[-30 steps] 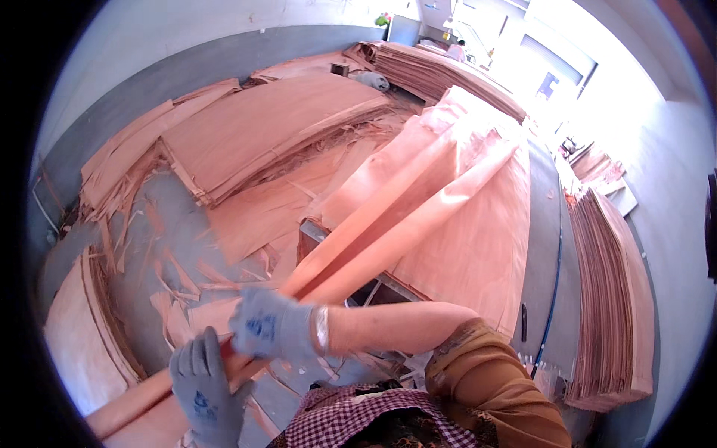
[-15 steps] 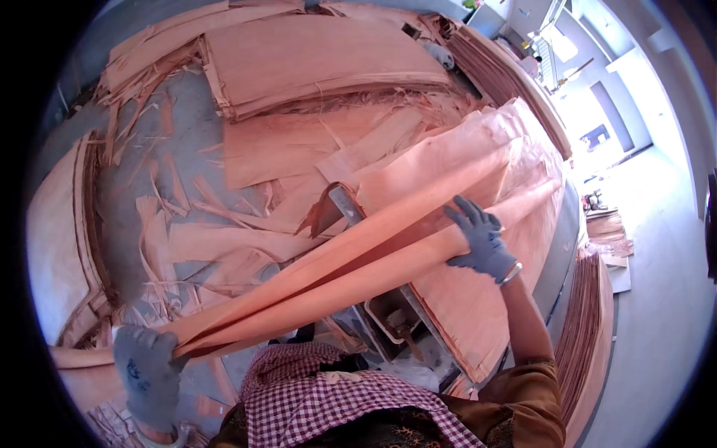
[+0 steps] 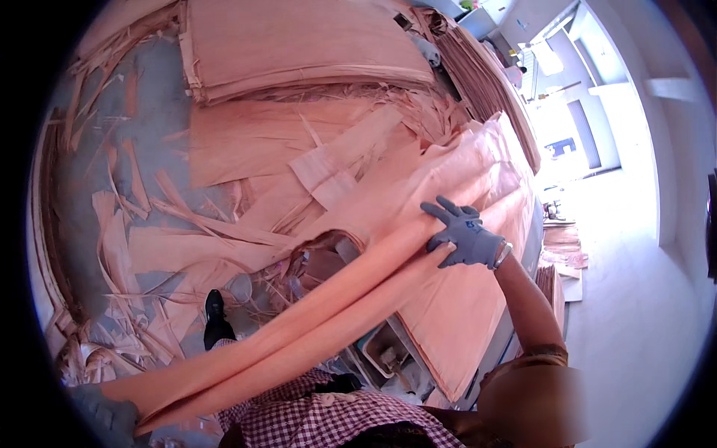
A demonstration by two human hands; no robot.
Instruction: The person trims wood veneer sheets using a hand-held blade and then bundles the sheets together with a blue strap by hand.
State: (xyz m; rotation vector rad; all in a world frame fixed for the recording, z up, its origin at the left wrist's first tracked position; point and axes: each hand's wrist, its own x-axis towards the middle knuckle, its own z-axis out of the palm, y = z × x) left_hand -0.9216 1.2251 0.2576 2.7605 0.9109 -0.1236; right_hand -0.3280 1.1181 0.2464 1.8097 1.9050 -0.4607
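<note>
Sheet [image 3: 358,276] of thin, reddish wood, bunched lengthwise into two long folds, runs between a worker's gloved hands, its far part spreading in ripples over the near stack [image 3: 455,321] and its gathered end reaching out well to the left of that stack. The left hand [image 3: 104,414] is closed around the gathered end, left of the near stack and well apart from it; the dark rim of the view hides some of its fingers. The right hand, [image 3: 467,237] the nearer of the two to the near stack, is above its top and appears to touch the folds close to the rippled part. Its fingers [image 3: 439,213] are spread apart, reaching over the upper fold; whether the palm presses on the wood cannot be told. The sheet's long axis slants from the left hand, on the worker's own side, up and away past the right hand and on over the near stack, so the gathered length lies to the left of the right fingers and to the right of the left ones. A white-rimmed bin [image 3: 385,351] sits just beside the near stack. Left of the near stack, torn strips [image 3: 224,216] litter the floor [image 3: 153,82] near a dark shoe [image 3: 214,302]; a larger stack [image 3: 306,37] lies beyond.
</note>
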